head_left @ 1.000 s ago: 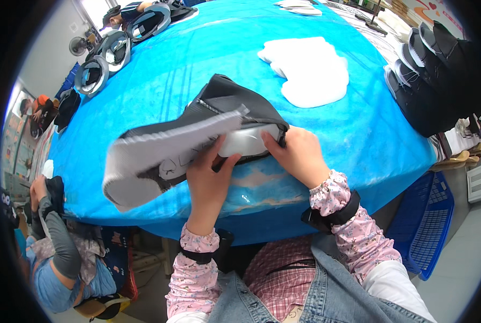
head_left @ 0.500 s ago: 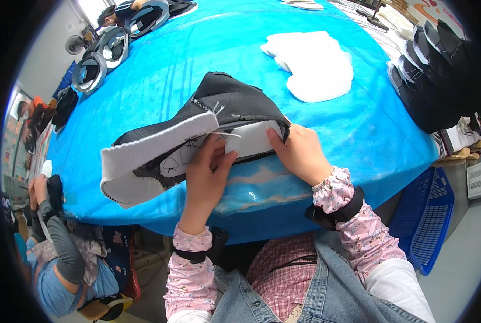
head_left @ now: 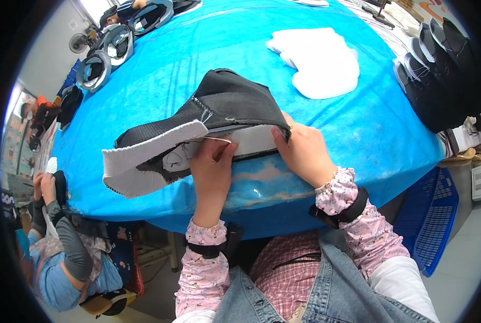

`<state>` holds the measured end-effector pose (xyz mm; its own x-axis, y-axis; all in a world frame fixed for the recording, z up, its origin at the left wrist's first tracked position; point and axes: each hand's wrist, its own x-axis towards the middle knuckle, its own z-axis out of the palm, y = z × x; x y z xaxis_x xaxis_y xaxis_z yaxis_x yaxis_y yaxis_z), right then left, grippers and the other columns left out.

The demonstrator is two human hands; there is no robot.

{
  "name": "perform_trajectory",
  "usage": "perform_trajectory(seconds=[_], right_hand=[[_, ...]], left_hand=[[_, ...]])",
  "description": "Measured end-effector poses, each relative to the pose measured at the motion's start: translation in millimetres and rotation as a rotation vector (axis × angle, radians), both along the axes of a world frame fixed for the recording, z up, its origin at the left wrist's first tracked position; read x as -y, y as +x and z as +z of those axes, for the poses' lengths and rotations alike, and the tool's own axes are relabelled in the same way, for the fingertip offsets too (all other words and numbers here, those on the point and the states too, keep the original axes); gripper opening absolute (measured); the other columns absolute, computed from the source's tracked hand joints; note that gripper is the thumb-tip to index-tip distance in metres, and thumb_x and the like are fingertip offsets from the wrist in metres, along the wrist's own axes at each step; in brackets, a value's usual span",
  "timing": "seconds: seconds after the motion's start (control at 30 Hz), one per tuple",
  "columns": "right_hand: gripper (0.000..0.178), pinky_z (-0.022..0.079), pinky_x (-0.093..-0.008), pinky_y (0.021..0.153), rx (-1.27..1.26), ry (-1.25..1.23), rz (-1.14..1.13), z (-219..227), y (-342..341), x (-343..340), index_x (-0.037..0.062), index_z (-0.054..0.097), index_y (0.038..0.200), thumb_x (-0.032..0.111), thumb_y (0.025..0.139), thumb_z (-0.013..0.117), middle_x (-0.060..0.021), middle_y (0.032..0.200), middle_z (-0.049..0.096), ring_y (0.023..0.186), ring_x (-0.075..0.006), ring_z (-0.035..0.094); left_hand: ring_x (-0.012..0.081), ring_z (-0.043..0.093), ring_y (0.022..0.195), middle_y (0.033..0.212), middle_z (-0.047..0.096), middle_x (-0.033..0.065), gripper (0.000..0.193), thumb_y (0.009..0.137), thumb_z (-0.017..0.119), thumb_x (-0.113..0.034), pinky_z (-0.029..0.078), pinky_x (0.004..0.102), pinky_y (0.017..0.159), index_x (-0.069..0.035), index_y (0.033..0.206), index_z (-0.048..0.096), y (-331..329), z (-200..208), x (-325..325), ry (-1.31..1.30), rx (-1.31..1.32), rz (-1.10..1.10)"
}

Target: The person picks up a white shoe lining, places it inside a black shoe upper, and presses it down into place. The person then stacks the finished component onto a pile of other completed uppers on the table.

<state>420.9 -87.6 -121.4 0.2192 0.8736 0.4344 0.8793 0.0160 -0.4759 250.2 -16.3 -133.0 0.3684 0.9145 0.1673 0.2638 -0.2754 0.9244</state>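
Note:
A black fabric shoe upper [head_left: 235,99] lies on its side across the blue-covered table, its opening toward me. Its white ribbed collar edge [head_left: 151,153] points left, with loose threads near the seam. Inside the opening sits a smooth white insert piece [head_left: 254,140]. My left hand [head_left: 213,156] reaches into the opening, thumb and fingers pinching the insert's left end. At the right end, my right hand [head_left: 304,148] grips the upper, thumb pressed inside by the insert and fingers hidden behind it.
A pile of white pieces [head_left: 326,64] lies farther back on the blue table cover [head_left: 197,54]. Black shoe uppers [head_left: 440,70] stand stacked at right, above a blue plastic basket [head_left: 426,220]. More uppers [head_left: 95,70] line the far left edge. A co-worker's hands [head_left: 45,185] are at left.
The insert has gone deeper into the upper, so less of it shows. My left fingers have moved slightly right and further inside; the right hand keeps its grip.

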Motion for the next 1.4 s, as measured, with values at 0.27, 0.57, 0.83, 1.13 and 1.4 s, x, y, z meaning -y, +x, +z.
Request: perform_trajectory(seconds=[0.27, 0.57, 0.83, 1.13, 1.4], right_hand=[[0.055, 0.046, -0.0376, 0.05, 0.259, -0.043, -0.064, -5, -11, -3, -0.0075, 0.046, 0.121, 0.006, 0.069, 0.06, -0.0129, 0.06, 0.058, 0.054, -0.0275, 0.059], [0.052, 0.046, -0.0357, 0.048, 0.215, -0.074, -0.088, -5, -8, -6, -0.0088, 0.047, 0.118, 0.003, 0.069, 0.057, -0.0136, 0.06, 0.059, 0.053, -0.0271, 0.06], [0.042, 0.048, -0.0376, 0.054, 0.265, -0.091, -0.124, 4, -15, -15, -0.0089, 0.051, 0.113, 0.006, 0.074, 0.052, -0.0164, 0.063, 0.06, 0.058, -0.0298, 0.061], [0.047, 0.04, -0.0262, 0.051, -0.907, -0.549, 0.125, 62, 18, 47, -0.0033, 0.062, 0.071, 0.043, 0.08, 0.062, -0.0019, 0.06, 0.054, 0.056, -0.0113, 0.048], [0.034, 0.042, -0.0323, 0.084, 0.384, 0.384, 0.438, 64, 8, 84, 0.0064, 0.054, 0.092, 0.027, 0.069, 0.069, -0.0035, 0.088, 0.054, 0.089, -0.0175, 0.054]], left_hand=[[0.0274, 0.059, 0.075, 0.079, 0.061, 0.0114, 0.015, 0.08, 0.063, -0.012, 0.045, 0.0347, 0.069, -0.003, 0.091, 0.058, 7, 16, 16, 0.971, -0.48, 0.239], [0.0282, 0.058, 0.097, 0.108, 0.061, 0.0113, 0.051, 0.082, 0.053, -0.002, 0.046, 0.0371, 0.081, -0.004, 0.131, 0.039, -18, 19, 32, 0.683, -0.498, -0.202], [0.0331, 0.056, 0.102, 0.115, 0.054, 0.0222, 0.046, 0.08, 0.049, -0.003, 0.042, 0.0398, 0.093, 0.003, 0.125, 0.04, -8, 25, 35, 0.818, -0.689, -0.265], [0.0214, 0.057, 0.08, 0.082, 0.059, 0.0057, 0.023, 0.07, 0.055, -0.005, 0.042, 0.0323, 0.075, -0.004, 0.093, 0.058, -4, 76, 67, 1.204, -0.533, -0.29], [0.0164, 0.058, 0.073, 0.076, 0.059, -0.0004, 0.008, 0.07, 0.059, -0.009, 0.043, 0.0295, 0.071, -0.01, 0.078, 0.057, -19, 97, 67, 1.149, -0.564, -0.405]])
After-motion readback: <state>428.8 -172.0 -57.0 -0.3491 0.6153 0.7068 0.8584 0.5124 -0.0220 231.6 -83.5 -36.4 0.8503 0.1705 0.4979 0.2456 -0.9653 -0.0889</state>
